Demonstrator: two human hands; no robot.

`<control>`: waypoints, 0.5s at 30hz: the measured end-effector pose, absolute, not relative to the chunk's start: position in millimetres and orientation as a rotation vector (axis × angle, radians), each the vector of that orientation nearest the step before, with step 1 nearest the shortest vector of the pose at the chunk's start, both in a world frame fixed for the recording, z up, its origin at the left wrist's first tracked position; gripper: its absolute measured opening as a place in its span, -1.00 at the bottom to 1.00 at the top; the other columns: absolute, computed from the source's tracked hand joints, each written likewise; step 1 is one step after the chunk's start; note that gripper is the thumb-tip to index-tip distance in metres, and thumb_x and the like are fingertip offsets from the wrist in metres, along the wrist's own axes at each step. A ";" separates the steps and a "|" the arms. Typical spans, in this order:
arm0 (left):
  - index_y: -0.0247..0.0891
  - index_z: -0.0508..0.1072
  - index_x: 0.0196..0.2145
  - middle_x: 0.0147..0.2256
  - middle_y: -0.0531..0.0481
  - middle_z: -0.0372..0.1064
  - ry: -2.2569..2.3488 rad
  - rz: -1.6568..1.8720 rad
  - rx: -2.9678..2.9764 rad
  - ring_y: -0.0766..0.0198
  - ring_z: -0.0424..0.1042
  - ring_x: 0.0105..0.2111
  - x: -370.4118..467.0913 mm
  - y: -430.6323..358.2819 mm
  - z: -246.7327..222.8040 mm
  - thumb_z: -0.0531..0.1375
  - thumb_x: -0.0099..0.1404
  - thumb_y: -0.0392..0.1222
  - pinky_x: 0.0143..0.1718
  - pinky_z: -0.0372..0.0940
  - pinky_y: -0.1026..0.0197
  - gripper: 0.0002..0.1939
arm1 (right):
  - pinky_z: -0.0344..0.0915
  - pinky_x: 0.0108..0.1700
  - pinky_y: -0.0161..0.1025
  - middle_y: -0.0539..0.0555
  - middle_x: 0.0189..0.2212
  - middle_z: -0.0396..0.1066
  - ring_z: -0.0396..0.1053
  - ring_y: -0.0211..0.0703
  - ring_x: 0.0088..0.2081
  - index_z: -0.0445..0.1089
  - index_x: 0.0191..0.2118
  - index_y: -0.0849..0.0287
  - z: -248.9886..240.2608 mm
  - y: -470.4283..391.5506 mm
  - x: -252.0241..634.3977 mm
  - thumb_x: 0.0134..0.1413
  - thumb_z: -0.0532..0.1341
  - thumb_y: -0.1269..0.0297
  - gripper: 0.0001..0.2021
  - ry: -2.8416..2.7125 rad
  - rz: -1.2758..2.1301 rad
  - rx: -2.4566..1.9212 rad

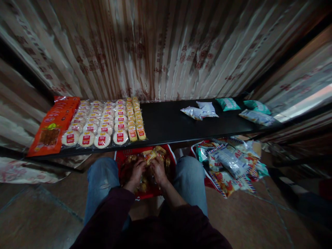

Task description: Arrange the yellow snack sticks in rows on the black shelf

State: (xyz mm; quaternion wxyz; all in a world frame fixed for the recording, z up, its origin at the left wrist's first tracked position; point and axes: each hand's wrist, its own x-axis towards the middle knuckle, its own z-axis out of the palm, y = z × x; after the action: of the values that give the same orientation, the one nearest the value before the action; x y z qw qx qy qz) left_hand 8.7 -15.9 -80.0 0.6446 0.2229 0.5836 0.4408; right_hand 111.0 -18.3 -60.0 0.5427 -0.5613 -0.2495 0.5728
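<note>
Between my knees, a red basket (171, 156) holds several small wrapped yellow snacks (143, 186). My left hand (139, 168) and my right hand (157, 168) are close together over it, fingers curled. Both hold a yellow wrapped snack (151, 157) at their fingertips; its label is too dim to read. Just beyond, on the black shelf (163, 124), stand two rows of yellow wrapped snacks (136, 119). Left of them lie several rows of round white wrapped cakes (103, 139) with red labels.
An orange packet (49, 128) lies at the shelf's left end. White bags (199, 110) and teal bags (228, 104) lie on its right part. Beside my right knee, another red basket (210, 182) is heaped with snack bags (230, 162). A patterned curtain (155, 52) hangs behind.
</note>
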 end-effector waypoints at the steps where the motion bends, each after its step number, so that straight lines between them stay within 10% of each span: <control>1: -0.29 0.45 -0.40 -0.41 0.01 0.44 1.325 0.991 0.496 0.30 0.39 -0.42 8.9 -16.9 -77.7 0.31 -0.17 -0.04 -0.41 0.23 0.30 -0.64 | 0.32 -0.32 -0.28 0.03 -0.36 0.49 0.43 -0.15 -0.35 0.38 -0.24 0.14 -60.2 -20.6 110.9 -0.18 0.21 0.16 -0.70 -0.607 1.360 -1.331; 15: -0.20 0.46 -0.26 -0.10 -0.07 0.44 1.311 0.974 0.620 0.11 0.34 -0.04 8.7 -22.9 -66.1 0.26 -0.05 -0.02 -0.09 0.19 0.16 -0.63 | 0.37 -0.16 -0.17 0.10 -0.28 0.47 0.44 -0.09 -0.25 0.25 -0.02 0.17 -73.7 -27.8 117.7 -0.13 0.30 0.03 -0.46 -0.911 1.040 -1.471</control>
State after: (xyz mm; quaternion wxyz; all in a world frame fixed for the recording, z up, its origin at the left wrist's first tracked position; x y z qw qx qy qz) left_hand 8.7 -22.9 -66.1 0.6421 0.2719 0.5754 0.4273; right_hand 117.7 -27.8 -73.7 0.5325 -0.6168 -0.3821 0.4359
